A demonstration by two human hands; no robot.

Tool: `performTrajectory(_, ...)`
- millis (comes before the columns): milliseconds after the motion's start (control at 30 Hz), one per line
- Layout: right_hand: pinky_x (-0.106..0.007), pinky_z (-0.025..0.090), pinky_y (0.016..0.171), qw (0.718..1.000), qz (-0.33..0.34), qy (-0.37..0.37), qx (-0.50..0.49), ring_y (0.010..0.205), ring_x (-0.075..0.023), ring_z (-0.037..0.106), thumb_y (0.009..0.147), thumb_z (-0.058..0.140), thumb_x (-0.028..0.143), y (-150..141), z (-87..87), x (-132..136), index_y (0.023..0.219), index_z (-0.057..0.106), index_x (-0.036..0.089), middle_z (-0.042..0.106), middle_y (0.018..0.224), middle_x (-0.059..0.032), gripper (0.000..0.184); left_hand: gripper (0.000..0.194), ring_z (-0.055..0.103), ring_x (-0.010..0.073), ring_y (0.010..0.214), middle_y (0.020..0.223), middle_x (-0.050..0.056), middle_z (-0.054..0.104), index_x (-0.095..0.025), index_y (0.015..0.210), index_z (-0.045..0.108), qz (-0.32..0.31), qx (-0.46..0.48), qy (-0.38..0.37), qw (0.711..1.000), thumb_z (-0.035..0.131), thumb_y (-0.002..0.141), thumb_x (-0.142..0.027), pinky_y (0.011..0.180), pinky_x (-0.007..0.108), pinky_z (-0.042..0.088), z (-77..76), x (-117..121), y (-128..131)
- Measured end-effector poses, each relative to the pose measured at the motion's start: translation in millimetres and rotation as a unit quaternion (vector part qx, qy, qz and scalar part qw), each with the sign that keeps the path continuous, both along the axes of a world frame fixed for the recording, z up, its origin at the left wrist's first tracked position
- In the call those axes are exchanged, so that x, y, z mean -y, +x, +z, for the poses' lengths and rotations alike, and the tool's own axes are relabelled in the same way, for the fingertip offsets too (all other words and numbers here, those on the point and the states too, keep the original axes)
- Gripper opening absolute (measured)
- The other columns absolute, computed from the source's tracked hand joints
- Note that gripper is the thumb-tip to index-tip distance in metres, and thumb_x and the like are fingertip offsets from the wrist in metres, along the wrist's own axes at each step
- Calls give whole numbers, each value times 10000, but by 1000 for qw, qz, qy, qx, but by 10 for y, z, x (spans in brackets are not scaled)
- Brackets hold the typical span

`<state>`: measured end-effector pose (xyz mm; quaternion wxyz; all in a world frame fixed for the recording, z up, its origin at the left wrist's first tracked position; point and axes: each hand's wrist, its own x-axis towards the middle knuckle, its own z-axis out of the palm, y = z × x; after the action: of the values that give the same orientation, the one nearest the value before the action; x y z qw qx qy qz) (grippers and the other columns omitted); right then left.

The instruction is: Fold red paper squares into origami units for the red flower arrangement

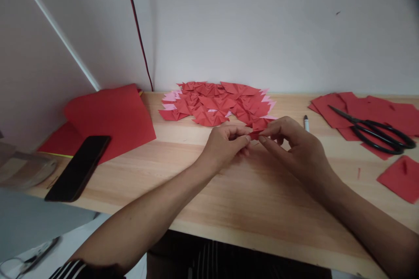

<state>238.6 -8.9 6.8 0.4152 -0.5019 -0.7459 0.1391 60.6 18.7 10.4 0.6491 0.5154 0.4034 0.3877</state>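
Note:
Between my two hands, over the middle of the table, is a small folded piece of red paper [254,135]. My left hand [225,143] pinches its left end between thumb and fingers. At the other end, my right hand [293,144] grips it with thumb and forefinger. The fingers cover most of the piece, so its full shape is hidden. Just beyond the hands lies a heap of folded red paper pieces [216,102], with some pink ones showing at its sides.
Black-handled scissors [376,128] rest on red paper sheets [389,111] at right, near a red square [401,178] and a marker [306,123]. At left, a black phone [78,168] overlaps large red sheets [111,115], beside a clear container [29,168]. A wall [262,26] stands behind the wooden table [209,202].

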Motion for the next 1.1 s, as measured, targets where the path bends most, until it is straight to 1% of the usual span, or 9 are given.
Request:
performTrajectory(167, -309, 410, 599, 999, 12, 32, 23, 736, -179, 516, 869, 587, 203, -25, 12, 6, 867, 600, 248, 588, 823, -28, 46, 69, 541, 53, 461, 589, -14, 605, -112, 704, 620, -3, -2, -4, 1000, 591, 765, -97, 493, 180, 442, 6, -8, -5)
performTrajectory(333, -336, 439, 668, 998, 11, 35, 49, 823, -201, 557, 888, 578, 210, -33, 9, 19, 909, 614, 252, 609, 878, -41, 60, 114, 530, 52, 428, 541, -19, 598, -114, 670, 619, -10, -25, -16, 999, 569, 752, -52, 454, 167, 420, 30, -18, -8)
performTrajectory(433, -349, 455, 697, 998, 16, 42, 52, 845, -207, 579, 890, 574, 198, -25, 11, 28, 892, 614, 255, 617, 878, -43, 69, 113, 528, 52, 419, 538, -17, 605, -113, 670, 627, -11, -16, -48, 999, 581, 759, -61, 445, 166, 412, 45, -21, -9)
performTrajectory(600, -359, 480, 744, 995, 20, 86, 57, 878, -209, 602, 879, 592, 161, -33, 19, 35, 893, 633, 253, 623, 898, -57, 102, 134, 520, 47, 407, 545, -2, 615, -106, 645, 617, -22, 40, -144, 989, 612, 778, -100, 420, 161, 375, 53, -22, -19)
performTrajectory(667, -362, 489, 747, 993, 15, 96, 66, 884, -211, 610, 879, 597, 164, -36, 13, 33, 892, 643, 257, 631, 908, -60, 105, 130, 515, 46, 399, 537, -2, 611, -105, 644, 616, -22, 51, -159, 986, 608, 773, -90, 416, 162, 368, 50, -20, -20)
performTrajectory(800, -365, 506, 715, 985, 9, 148, 88, 841, -214, 630, 858, 634, 179, -35, -13, 25, 861, 662, 258, 652, 881, -52, 85, 100, 517, 49, 411, 547, -5, 610, -111, 656, 621, -8, 37, -112, 993, 610, 754, -105, 428, 166, 383, 38, -9, -17)
performTrajectory(933, -373, 513, 737, 982, 7, 165, 94, 861, -220, 640, 856, 634, 163, -43, -27, 22, 885, 657, 251, 658, 882, -51, 96, 53, 509, 53, 437, 543, -19, 591, -123, 672, 633, 13, -19, 26, 999, 616, 721, -130, 453, 174, 403, 20, 10, -14)
performTrajectory(1000, -371, 511, 748, 980, 3, 168, 108, 877, -219, 641, 868, 619, 161, -54, -30, 21, 904, 641, 245, 660, 891, -53, 94, 41, 509, 57, 452, 548, -20, 588, -128, 686, 643, 22, -43, 74, 996, 609, 709, -136, 458, 176, 403, 6, 15, -12)
performTrajectory(1100, -357, 504, 737, 972, -9, 188, 141, 851, -209, 640, 874, 614, 156, -75, -40, 25, 909, 623, 237, 670, 878, -47, 88, 54, 507, 62, 448, 539, -20, 580, -131, 691, 649, 20, -47, 79, 996, 601, 707, -149, 450, 180, 401, -13, 11, -10)
